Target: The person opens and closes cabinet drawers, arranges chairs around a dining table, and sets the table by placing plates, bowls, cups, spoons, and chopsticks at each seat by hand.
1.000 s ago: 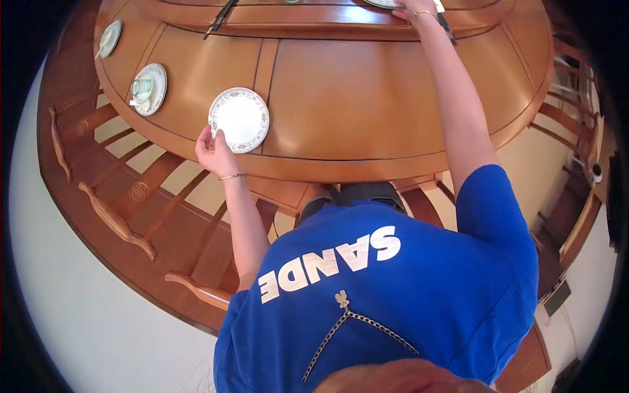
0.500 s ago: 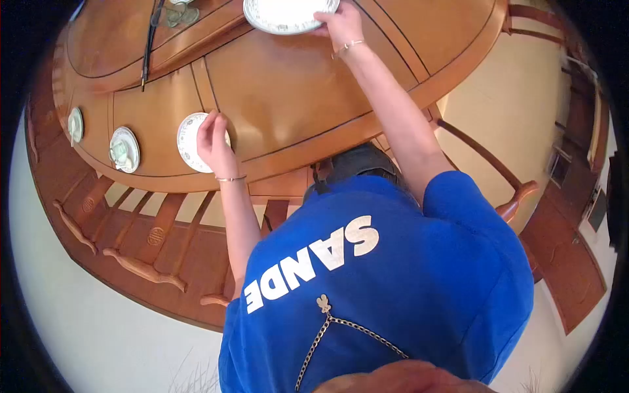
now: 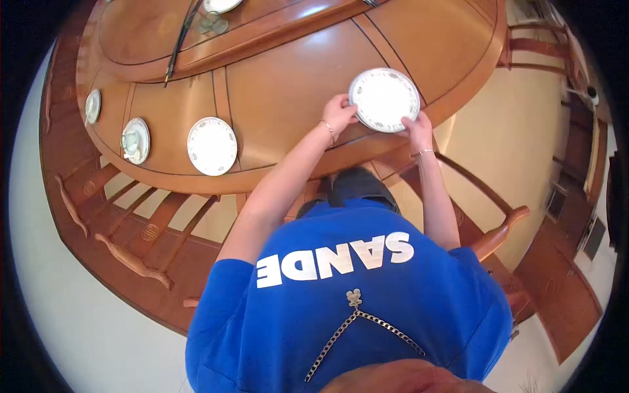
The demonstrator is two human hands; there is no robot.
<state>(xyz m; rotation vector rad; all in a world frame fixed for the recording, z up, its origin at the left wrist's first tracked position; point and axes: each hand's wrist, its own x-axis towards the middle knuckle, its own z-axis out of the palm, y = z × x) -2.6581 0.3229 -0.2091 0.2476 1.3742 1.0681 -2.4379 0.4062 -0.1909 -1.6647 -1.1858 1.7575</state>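
Note:
A white plate (image 3: 385, 98) with a patterned rim is held between my two hands over the near right part of the wooden table (image 3: 288, 92). My left hand (image 3: 340, 116) grips its left edge, fingers bent around the rim. On the lower right edge, my right hand (image 3: 418, 129) has its thumb on top of the rim. Whether more plates lie under this one I cannot tell. Another patterned white plate (image 3: 211, 147) lies flat on the table to the left, apart from both hands.
Further left are a plate with a glass (image 3: 135, 141) on it and a smaller-looking plate setting (image 3: 94, 106). The raised turntable (image 3: 275, 40) carries dark thin sticks (image 3: 180, 49), glass pieces (image 3: 213, 25) and a plate (image 3: 221, 5). Wooden chairs (image 3: 134, 259) line the table edge.
My right hand has drawn the held plate back toward me from the turntable's edge. My left hand has left the plate on the left and moved right to grip the held one.

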